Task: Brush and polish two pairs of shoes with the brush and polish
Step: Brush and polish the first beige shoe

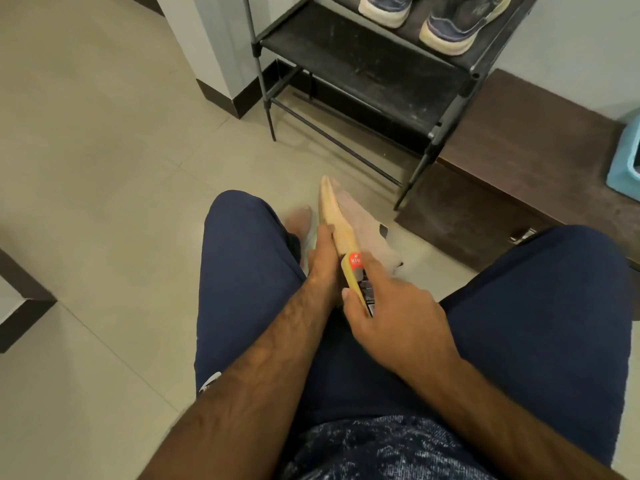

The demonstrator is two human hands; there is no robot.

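As I sit knees apart above tile floor (pixel 104 168), left hand (pixel 323 252) grips pale shoe (pixel 335 209) by tan sole, low between legs. Touching shoe's near end: Kiwi polish pack (pixel 356 277), pinched in right hand (pixel 398 306), thumb on yellow edge. Upper right: blue sneakers (pixel 450 29) on black rack (pixel 346 60).

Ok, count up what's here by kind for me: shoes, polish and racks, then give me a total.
Blue sneakers on the shoe rack: 2
Light shoe, gripped by the left hand: 1
Polish, held in the right hand: 1
Shoe rack: 1
Total: 5
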